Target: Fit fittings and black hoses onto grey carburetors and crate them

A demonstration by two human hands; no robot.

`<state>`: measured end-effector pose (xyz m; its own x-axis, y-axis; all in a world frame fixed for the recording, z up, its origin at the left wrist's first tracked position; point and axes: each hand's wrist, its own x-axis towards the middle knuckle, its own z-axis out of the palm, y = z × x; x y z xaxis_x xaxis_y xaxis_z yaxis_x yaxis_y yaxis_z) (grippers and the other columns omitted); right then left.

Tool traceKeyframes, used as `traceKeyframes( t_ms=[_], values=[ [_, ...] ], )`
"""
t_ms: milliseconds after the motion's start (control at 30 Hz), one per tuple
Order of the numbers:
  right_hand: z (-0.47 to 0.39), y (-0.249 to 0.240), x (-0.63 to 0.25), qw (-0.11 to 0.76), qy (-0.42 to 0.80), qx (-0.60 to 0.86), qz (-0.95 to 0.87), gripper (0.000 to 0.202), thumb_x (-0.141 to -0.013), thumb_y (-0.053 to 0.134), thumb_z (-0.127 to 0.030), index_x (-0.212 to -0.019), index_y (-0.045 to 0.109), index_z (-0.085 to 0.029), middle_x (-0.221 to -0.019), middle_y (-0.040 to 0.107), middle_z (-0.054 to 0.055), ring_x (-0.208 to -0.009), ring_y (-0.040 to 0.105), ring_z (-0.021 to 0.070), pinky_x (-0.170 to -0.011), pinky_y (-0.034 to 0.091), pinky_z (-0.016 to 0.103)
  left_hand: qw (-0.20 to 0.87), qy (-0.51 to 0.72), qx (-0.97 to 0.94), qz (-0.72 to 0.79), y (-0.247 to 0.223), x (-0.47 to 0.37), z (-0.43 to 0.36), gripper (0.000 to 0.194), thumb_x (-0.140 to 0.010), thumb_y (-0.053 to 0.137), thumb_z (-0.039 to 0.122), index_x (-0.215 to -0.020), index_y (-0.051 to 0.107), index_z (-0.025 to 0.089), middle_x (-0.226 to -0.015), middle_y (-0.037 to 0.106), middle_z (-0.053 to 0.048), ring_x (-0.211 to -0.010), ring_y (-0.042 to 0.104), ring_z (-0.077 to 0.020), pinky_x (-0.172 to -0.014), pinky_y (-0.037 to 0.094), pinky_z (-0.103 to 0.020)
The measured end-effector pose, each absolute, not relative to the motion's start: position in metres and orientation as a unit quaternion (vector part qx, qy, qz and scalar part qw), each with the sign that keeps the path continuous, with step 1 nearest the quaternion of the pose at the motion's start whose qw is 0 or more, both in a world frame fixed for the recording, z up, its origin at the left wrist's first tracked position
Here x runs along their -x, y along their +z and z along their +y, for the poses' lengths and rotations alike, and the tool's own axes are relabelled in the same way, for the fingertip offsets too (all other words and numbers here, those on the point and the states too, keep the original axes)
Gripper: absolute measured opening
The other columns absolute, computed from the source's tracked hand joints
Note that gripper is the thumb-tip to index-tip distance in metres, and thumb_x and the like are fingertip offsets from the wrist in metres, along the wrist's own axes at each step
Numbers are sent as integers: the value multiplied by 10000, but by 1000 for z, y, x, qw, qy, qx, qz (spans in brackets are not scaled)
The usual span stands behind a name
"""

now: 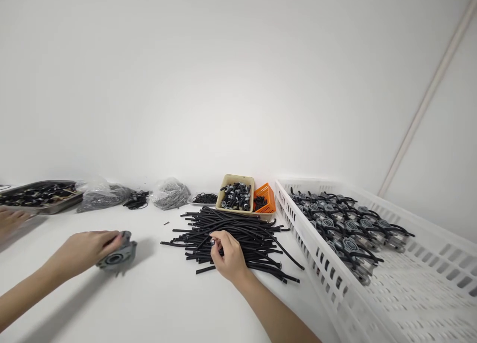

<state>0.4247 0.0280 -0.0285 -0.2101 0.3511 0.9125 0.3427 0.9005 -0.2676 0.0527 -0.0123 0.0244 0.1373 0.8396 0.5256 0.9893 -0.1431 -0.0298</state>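
The left hand has its fingers and thumb closed on the upper edge of a grey metal housing with a round bore, tilted over the white tabletop left of centre; whether it touches the surface cannot be told. The right hand is over the pile of black rubber hoses, its fingers curled in with the thumb near them around a small dark, shiny piece. Behind the pile stand a cream bin of small fittings and, beside it, an orange basket of short black pieces. To the right, a white slatted crate holds rows of grey housings with black hoses. At the far left, a co-worker's hand is near a metal tray of dark parts.
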Motion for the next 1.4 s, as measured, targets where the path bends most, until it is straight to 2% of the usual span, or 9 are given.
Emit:
traceKeyframes(
  t_ms=[133, 267, 500, 800, 1000, 1133, 1267, 1333, 1400],
  values=[
    [30, -31, -426, 579, 5, 233, -781, 246, -879, 448, -91, -1053, 603, -169, -792, 656, 40, -662, 600, 148, -633, 528, 256, 160, -170, 836, -497, 38, -134, -33, 468, -1020, 343, 372, -733, 665, 191, -582, 650, 35, -490, 535, -102, -561, 284, -227],
    [33, -31, -430, 578, 7, 252, -776, 243, -898, 442, -85, -1050, 611, -170, -827, 675, 45, -647, 598, 140, -632, 521, 253, 235, -242, 890, -307, 54, -218, -50, 400, -970, 350, 197, -630, 561, 192, -499, 539, 36, -401, 448, -101, -488, 292, -277],
    [48, -26, -450, 570, -54, 293, -766, 243, -918, 427, -88, -1033, 625, -169, -792, 662, 45, -641, 599, 145, -615, 517, 255, 259, -309, 895, -191, 37, -292, -38, 339, -852, 457, 250, -522, 518, 200, -442, 522, 7, -371, 462, -136, -424, 284, -325],
    [52, -23, -459, 557, -94, 279, -776, 257, -905, 439, -57, -1019, 628, -187, -815, 688, 52, -721, 658, 161, -656, 552, 266, 265, -342, 887, -160, 2, -293, -20, 299, -828, 535, 345, -565, 505, 206, -458, 488, 6, -380, 412, -134, -401, 246, -312],
    [51, -18, -459, 549, -109, 274, -783, 297, -884, 443, -40, -1040, 627, -213, -814, 696, 54, -734, 683, 184, -659, 581, 298, 168, -420, 881, -135, -12, -289, -14, 388, -887, 503, 465, -591, 470, 216, -520, 493, -4, -463, 396, -139, -419, 237, -323],
    [55, -13, -460, 528, -127, 268, -796, 300, -876, 450, -32, -1040, 627, -211, -826, 702, 53, -754, 683, 184, -684, 580, 301, 10, -476, 860, -183, -10, -281, -19, 379, -866, 559, 565, -766, 557, 199, -757, 616, -55, -685, 534, -175, -598, 426, -306],
    [74, -1, -463, 479, -156, 309, -806, 252, -902, 448, -78, -1016, 643, -190, -903, 719, 80, -857, 687, 209, -792, 567, 341, -204, -437, 852, -202, -13, -281, -22, 401, -725, 753, 478, -994, 628, 208, -1115, 630, -99, -1007, 597, -234, -885, 499, -361],
    [92, 9, -466, 441, -153, 378, -800, 234, -918, 448, -122, -997, 659, -184, -926, 717, 82, -887, 683, 222, -815, 554, 356, -304, -412, 833, -212, -18, -284, -21, 386, -689, 782, 404, -1002, 655, 217, -1226, 599, -101, -1090, 603, -241, -951, 495, -359],
    [114, 19, -470, 390, -125, 474, -780, 233, -920, 463, -149, -1012, 674, -189, -972, 708, 76, -927, 674, 231, -811, 543, 350, -355, -395, 820, -212, -23, -286, -18, 394, -662, 799, 383, -999, 673, 225, -1266, 594, -97, -1110, 618, -241, -976, 493, -349]
  ],
)
